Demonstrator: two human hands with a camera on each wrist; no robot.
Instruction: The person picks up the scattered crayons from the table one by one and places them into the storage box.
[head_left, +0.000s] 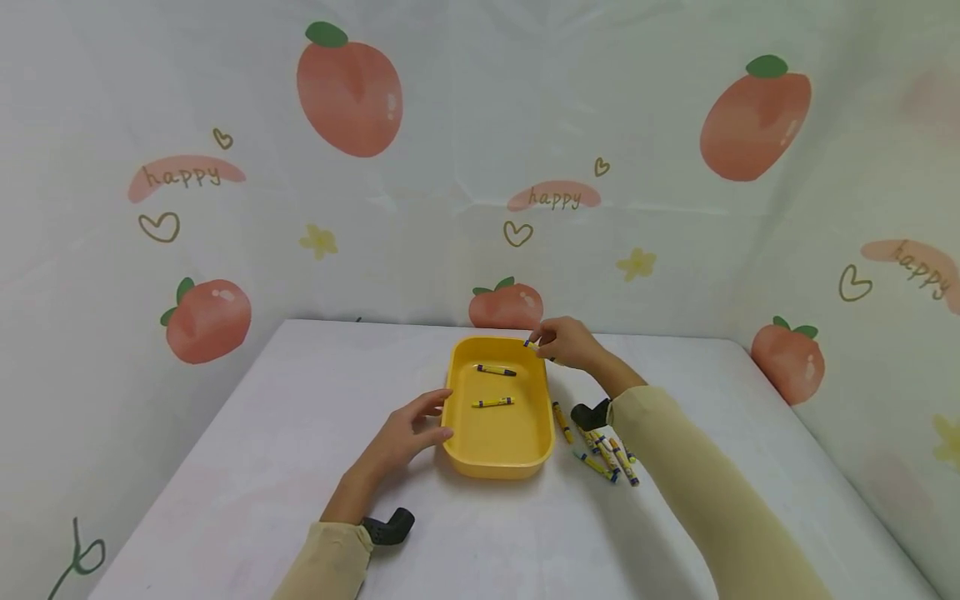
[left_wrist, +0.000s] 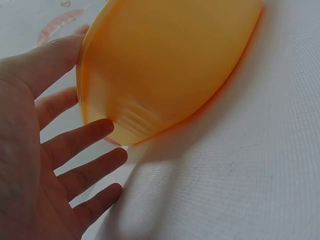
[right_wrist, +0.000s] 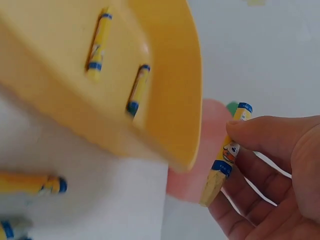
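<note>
A yellow plastic tray stands on the white table. My left hand is at its left side, with spread fingers against the outer wall and the thumb near the rim. Over the tray's far right corner, my right hand pinches a yellow crayon with blue bands between thumb and fingers. Its pale, cream-coloured tip points down in the right wrist view. Inside the tray lie a dark-tipped crayon and, nearer me, another yellow-wrapped crayon.
Several loose crayons lie in a heap right of the tray, under my right forearm. One crayon lies close along the tray's right wall. Behind the table hangs a white cloth printed with peaches, flowers and words.
</note>
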